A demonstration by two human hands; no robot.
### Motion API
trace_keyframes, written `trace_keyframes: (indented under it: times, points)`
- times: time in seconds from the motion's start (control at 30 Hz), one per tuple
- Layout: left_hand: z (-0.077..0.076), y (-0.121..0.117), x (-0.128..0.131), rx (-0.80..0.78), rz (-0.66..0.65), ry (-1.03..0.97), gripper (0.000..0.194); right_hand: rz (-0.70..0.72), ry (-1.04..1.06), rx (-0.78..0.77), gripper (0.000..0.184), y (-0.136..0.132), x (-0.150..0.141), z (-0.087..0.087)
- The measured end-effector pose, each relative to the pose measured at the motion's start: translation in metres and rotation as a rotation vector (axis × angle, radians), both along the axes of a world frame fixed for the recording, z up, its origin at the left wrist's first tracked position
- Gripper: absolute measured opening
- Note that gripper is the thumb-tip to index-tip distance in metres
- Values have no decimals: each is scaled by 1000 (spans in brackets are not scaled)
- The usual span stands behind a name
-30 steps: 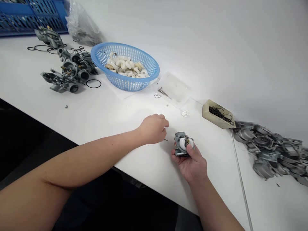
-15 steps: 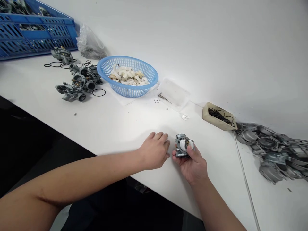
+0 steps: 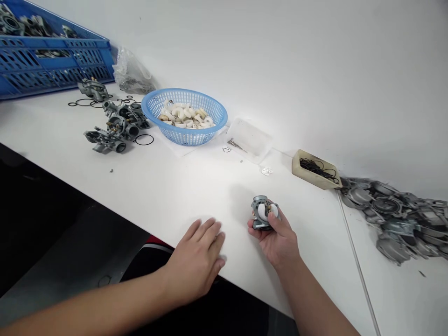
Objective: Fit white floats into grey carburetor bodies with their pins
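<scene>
My right hand (image 3: 278, 240) is closed around a small grey metal carburetor body (image 3: 262, 213) with a white curved float on top, my thumb pressing on the float. It is held just above the white table (image 3: 168, 186). My left hand (image 3: 198, 259) lies flat at the table's near edge, fingers stretched out and together, holding nothing, a short way left of the carburetor.
A blue basket (image 3: 185, 114) of white floats stands at the back. Left of it lie several carburetor bodies (image 3: 115, 126) and black O-rings, a blue crate (image 3: 52, 56) and a plastic bag (image 3: 132, 72). A clear tray of pins (image 3: 248, 139), a beige dish of rings (image 3: 315, 169) and a heap of metal covers (image 3: 395, 214) sit to the right.
My left hand has drawn back from beside the carburetor to the table's near edge and opened flat. The right hand keeps its hold on the carburetor.
</scene>
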State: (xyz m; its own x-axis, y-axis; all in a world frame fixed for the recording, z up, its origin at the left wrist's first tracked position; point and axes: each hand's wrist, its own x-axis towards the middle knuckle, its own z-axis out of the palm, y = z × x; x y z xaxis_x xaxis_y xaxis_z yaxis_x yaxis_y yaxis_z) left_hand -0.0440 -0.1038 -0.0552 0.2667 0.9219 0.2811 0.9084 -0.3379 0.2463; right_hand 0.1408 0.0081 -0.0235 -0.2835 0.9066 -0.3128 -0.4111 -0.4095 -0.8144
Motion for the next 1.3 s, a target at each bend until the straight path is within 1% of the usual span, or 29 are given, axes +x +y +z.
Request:
trace_keyframes:
  times: [0.07,0.2,0.33,0.4,0.5,0.63,0.7,0.73,0.83,0.97,1.03,1.07,1.1,1.17,1.23,1.3]
  points:
    - [-7,-13,-3,95,9,-52,36,-1,4,3,46,-1,0,0]
    - [-18,-23,-12,259,-78,-98,32,-8,-1,-4,45,-2,-2,2]
    - [-19,-25,-23,379,-196,-81,33,-23,-11,-12,46,-3,-2,2]
    - [-18,-27,-24,417,-225,-62,31,-24,-10,-11,46,-3,-2,2]
    - [-15,-30,-22,433,-201,-53,27,-19,-4,-8,44,-2,-2,1]
    - [-10,-32,-18,383,-187,-66,25,-11,-8,-1,41,-2,-1,1]
    - [-4,-30,-16,330,-166,-135,27,2,2,1,40,-3,0,2]
    - [1,-27,-15,297,-142,-203,28,11,13,4,40,-3,0,3]
    - [22,-10,-11,185,-39,-517,25,59,55,18,41,-4,1,6]
    - [55,30,-3,86,91,-954,17,154,122,26,48,-7,1,9]
    - [67,51,1,29,118,-1052,11,193,148,32,54,-8,2,10]
    - [71,61,3,-13,129,-1073,10,206,153,35,56,-8,2,10]
    - [73,70,5,-57,135,-1083,10,213,152,36,57,-8,2,9]
    - [71,87,7,-148,139,-1088,10,211,137,30,56,-8,2,8]
    - [65,101,6,-239,140,-1077,11,200,122,20,53,-7,2,7]
    - [55,113,3,-324,153,-1040,12,188,115,14,50,-5,2,6]
